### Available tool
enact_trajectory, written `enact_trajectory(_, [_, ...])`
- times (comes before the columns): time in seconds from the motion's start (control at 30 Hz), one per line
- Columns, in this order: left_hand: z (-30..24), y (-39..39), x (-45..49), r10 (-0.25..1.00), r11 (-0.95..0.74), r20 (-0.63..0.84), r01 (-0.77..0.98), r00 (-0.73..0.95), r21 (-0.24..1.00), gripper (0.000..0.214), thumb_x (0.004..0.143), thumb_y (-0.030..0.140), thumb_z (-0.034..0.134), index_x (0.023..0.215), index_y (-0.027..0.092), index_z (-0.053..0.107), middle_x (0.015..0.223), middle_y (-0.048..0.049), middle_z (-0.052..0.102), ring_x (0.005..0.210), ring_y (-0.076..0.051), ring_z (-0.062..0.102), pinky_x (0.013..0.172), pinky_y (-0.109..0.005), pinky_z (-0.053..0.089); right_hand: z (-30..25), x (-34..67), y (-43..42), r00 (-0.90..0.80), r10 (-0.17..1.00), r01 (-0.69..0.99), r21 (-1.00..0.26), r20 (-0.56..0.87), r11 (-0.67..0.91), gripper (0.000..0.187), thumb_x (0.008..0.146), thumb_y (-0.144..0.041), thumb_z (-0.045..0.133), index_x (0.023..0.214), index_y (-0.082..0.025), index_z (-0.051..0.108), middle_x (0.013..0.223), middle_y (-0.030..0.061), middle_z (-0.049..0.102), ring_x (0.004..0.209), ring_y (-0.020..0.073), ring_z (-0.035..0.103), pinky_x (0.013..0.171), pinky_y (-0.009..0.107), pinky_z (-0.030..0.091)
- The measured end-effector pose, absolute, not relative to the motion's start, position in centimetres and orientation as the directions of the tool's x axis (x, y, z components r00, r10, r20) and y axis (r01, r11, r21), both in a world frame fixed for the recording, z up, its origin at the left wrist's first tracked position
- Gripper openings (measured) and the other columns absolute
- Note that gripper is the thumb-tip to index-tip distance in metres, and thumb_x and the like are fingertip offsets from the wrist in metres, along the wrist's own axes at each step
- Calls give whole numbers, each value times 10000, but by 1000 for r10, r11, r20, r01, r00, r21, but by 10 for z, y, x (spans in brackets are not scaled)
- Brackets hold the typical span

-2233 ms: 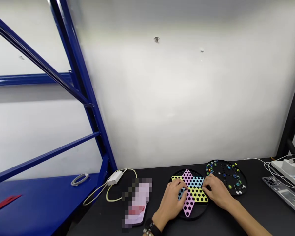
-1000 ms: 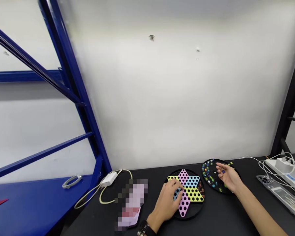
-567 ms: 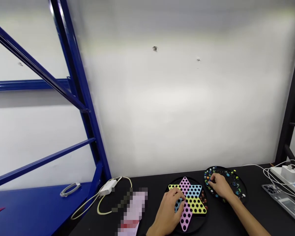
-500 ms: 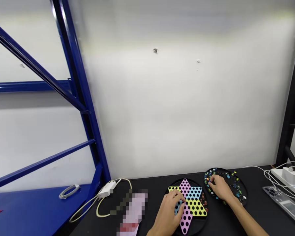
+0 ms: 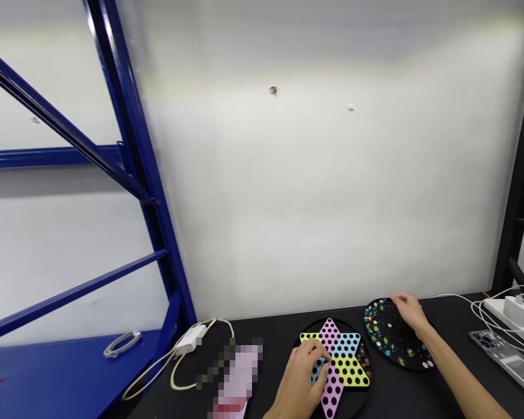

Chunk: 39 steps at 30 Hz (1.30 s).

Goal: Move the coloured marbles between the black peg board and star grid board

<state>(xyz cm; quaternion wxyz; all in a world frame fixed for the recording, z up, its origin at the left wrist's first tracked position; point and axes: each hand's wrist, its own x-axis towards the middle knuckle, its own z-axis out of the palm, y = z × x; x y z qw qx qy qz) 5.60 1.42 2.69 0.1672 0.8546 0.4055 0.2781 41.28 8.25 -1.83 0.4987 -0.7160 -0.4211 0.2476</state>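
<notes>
A Chinese checkers board [image 5: 349, 370] with a pink, yellow and blue star full of black holes lies on the black table. Over its left side rests my left hand [image 5: 303, 372], thumb and forefinger bent close together; what they hold, if anything, is hidden. Right of the board is a round black tray [image 5: 395, 337] with glass marbles [image 5: 373, 334] of several colours scattered along its rim. My right hand [image 5: 410, 311] reaches across to the tray's far rim, fingers closed and pointing down. I cannot make out what is between its fingertips.
A white power strip with cables [image 5: 517, 314] and a phone-like slab [image 5: 504, 358] lie at the right. Left of the board are a pink packet [image 5: 242, 372], partly blurred, and a white adapter [image 5: 192, 338] with a looped cord. A blue rack [image 5: 157, 203] stands left.
My right hand has moved from the tray's left part to its far rim, further right. My left hand stays on the board.
</notes>
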Motion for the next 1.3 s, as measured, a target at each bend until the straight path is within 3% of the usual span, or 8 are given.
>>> enact_trajectory(0.17, [24, 15, 55, 783, -621, 354, 607, 511, 496, 155, 909, 237, 490, 944, 269, 638, 1058, -34, 647, 992, -211, 608, 908, -334, 479, -20, 412, 104, 473, 880, 641, -704, 50, -305, 176, 809, -304, 536, 927, -210, 626, 928, 106, 674, 943, 303, 632, 800, 395, 447])
enact_trajectory(0.37, [31, 12, 58, 800, -599, 327, 628, 503, 497, 167, 909, 244, 472, 919, 260, 639, 1038, -47, 649, 969, -219, 613, 897, -344, 489, -25, 402, 121, 468, 882, 707, -625, 60, -332, 106, 846, -243, 511, 863, -179, 595, 1005, 162, 664, 1054, 343, 605, 933, 488, 381])
enact_trajectory(0.5, [33, 12, 58, 798, -599, 318, 616, 512, 512, 188, 922, 253, 450, 905, 256, 638, 1032, -49, 649, 969, -220, 612, 908, -354, 480, -24, 403, 120, 488, 869, 621, -733, 86, -276, 86, 799, -222, 542, 718, -194, 552, 869, 126, 651, 976, 327, 616, 884, 463, 409])
enact_trajectory(0.63, [29, 14, 57, 795, -602, 324, 603, 512, 523, 214, 946, 268, 425, 916, 261, 637, 1037, -49, 648, 980, -224, 603, 906, -368, 471, -19, 405, 111, 531, 840, 410, -901, 111, -140, 209, 845, -403, 485, 766, -217, 538, 684, 36, 557, 752, 231, 598, 682, 343, 467])
enact_trajectory(0.87, [26, 15, 55, 780, -623, 343, 589, 524, 516, 247, 967, 274, 399, 930, 258, 642, 1051, -43, 651, 987, -214, 599, 910, -351, 465, -12, 393, 99, 475, 875, 74, -995, 93, 65, 346, 833, -507, 379, 820, -215, 564, 560, -51, 372, 442, 116, 367, 407, 236, 354])
enact_trajectory(0.97, [27, 15, 56, 781, -621, 341, 595, 523, 510, 233, 960, 262, 412, 929, 260, 643, 1046, -37, 650, 986, -210, 602, 914, -345, 461, -14, 388, 98, 463, 883, 118, -993, 78, 26, 287, 771, -481, 502, 726, -208, 578, 504, -60, 355, 418, 110, 325, 385, 235, 280])
enact_trajectory(1.07, [28, 16, 57, 781, -620, 334, 597, 527, 508, 212, 945, 238, 430, 934, 261, 641, 1052, -29, 649, 997, -204, 599, 925, -342, 451, -15, 388, 97, 461, 880, 252, -968, 116, -4, 254, 716, -442, 589, 624, -207, 565, 501, -41, 426, 498, 134, 423, 478, 251, 332])
enact_trajectory(1.3, [29, 22, 56, 820, -572, 337, 646, 463, 505, 190, 916, 250, 464, 955, 266, 649, 1076, -24, 648, 1021, -206, 600, 906, -329, 456, -23, 384, 95, 417, 892, 473, -879, 172, -51, 250, 728, -451, 542, 668, -218, 614, 470, -53, 429, 523, 172, 493, 549, 267, 349])
